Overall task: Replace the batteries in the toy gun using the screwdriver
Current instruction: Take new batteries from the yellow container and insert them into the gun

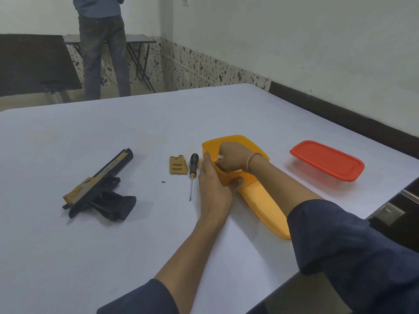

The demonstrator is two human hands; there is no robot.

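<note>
Toy gun [99,189] lies on its side at table left, well apart from both hands, grip toward the near edge. Tan battery cover [178,165] sits mid-table w/ screwdriver [192,175] just beside it, tip toward the near edge; tiny screw [163,181] near them. Yellow box [229,141] stands right of screwdriver, its lid [265,207] lying flat in front, partly under the forearm. Left hand [213,189] wraps box's near wall, fingers loosely spread. Right hand [233,158] is inside box, fingers curled round a small white item, prob. a battery [220,157]. Red-lidded box [326,160] near right table edge [385,200]; bare white top elsewhere.
</note>
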